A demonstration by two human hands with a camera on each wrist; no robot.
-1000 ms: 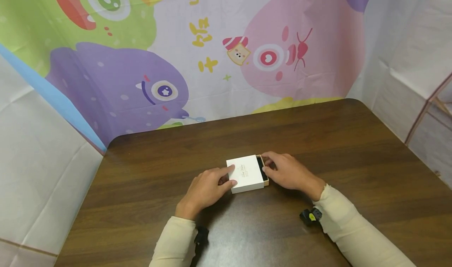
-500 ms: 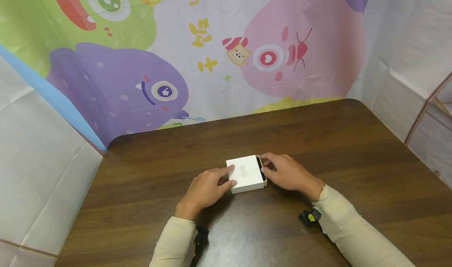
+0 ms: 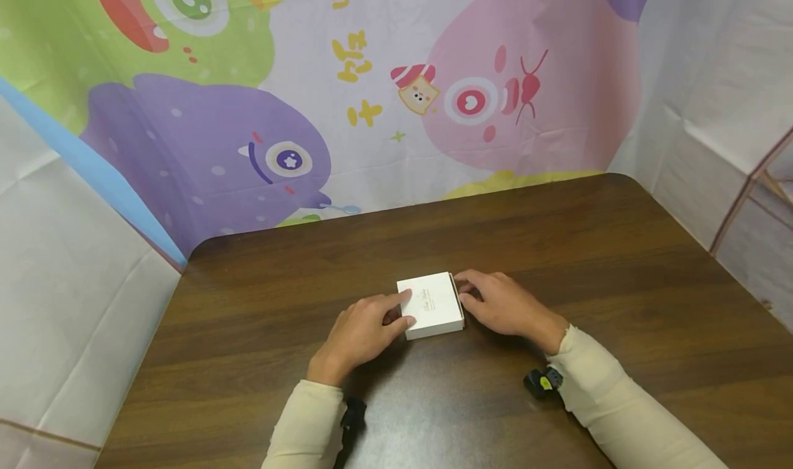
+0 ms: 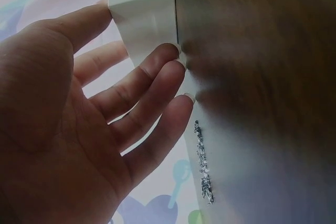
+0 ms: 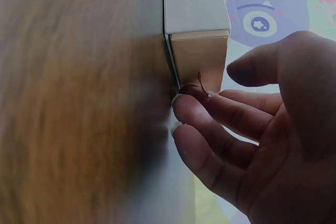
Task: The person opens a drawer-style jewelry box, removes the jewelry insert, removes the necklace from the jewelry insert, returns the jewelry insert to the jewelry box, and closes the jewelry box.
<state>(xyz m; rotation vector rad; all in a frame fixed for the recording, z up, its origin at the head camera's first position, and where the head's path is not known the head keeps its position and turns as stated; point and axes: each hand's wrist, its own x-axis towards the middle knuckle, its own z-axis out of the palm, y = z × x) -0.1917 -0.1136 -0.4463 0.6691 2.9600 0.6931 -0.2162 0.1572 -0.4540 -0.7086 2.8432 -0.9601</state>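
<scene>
A flat white slide box [image 3: 431, 306] with small gold lettering lies on the table between the two hands. My left hand [image 3: 359, 331] holds its left end, thumb at the near corner and index finger toward the far side; the other fingertips [image 4: 170, 72] rest low by the tabletop. At the box's right end, my right hand [image 3: 504, 305] has its fingers bent loosely against the tan inner tray [image 5: 197, 56]. A thin ribbon tab [image 5: 202, 83] sticks out there beside a fingertip. The right thumb [image 5: 252, 69] stands apart from the box. The tray's inside is hidden under the white sleeve.
The brown wood-grain table [image 3: 297, 262] reaches back to a hanging cloth [image 3: 372, 166] printed with cartoon monsters. Pale cloth walls [image 3: 74, 304] stand at both sides. A dark strapped device [image 3: 543, 382] sits at the right wrist.
The right hand has moved slightly left, and the tray has slid into the white sleeve. The dark opening at the right end has narrowed to a thin line. The left hand stays put.
</scene>
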